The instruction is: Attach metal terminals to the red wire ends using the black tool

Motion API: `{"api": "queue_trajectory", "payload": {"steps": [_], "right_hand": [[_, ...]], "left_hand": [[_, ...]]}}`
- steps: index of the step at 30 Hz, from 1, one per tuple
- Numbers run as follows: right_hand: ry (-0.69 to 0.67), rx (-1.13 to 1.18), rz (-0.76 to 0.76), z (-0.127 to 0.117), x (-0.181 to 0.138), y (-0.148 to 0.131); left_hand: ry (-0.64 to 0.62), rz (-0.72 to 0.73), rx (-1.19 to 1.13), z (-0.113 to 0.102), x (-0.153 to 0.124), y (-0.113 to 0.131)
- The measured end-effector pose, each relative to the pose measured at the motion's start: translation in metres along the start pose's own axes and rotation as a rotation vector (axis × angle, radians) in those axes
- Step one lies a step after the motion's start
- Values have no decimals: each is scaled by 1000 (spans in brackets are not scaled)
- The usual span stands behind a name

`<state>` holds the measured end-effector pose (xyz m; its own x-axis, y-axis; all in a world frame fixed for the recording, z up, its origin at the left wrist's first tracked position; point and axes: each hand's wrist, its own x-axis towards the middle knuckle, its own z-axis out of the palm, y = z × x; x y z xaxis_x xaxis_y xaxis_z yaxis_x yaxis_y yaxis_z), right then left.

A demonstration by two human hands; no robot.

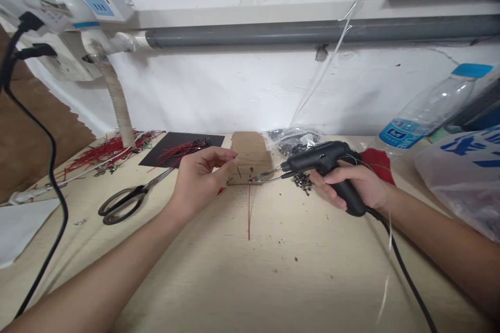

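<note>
My right hand (349, 184) is wrapped round the grip of a black pistol-shaped soldering iron (318, 156). A thin solder feed tube runs under its tip (269, 171), which points left at the front edge of a brown block (252, 148). One end of a red wire (249, 213) is at the tip; the rest lies straight towards me on the table. My left hand (205, 174) pinches a thin dark wire (239, 170) that slants down just left of the tip. Whether it touches the block I cannot tell.
Black-handled scissors (125, 203) and a dark sheet (167, 145) with red wires lie left. More red wires (94, 156) are heaped behind. Small black parts (302, 182) and a clear bag (292, 140) sit near the iron. A tilted water bottle (425, 109) and plastic bag (464, 171) stand right.
</note>
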<state>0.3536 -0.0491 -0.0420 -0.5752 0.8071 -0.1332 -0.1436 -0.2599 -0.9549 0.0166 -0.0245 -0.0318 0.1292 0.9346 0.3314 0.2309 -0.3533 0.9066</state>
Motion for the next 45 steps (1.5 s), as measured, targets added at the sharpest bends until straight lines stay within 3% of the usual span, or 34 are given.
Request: {"api": "queue_trajectory", "payload": {"steps": [26,45], "right_hand": [[0,-20,23,-1,-1,0],[42,-39,25,2,-2,1]], "left_hand": [[10,50,1,6,-8,14],[1,44,11,6,-9,11]]}}
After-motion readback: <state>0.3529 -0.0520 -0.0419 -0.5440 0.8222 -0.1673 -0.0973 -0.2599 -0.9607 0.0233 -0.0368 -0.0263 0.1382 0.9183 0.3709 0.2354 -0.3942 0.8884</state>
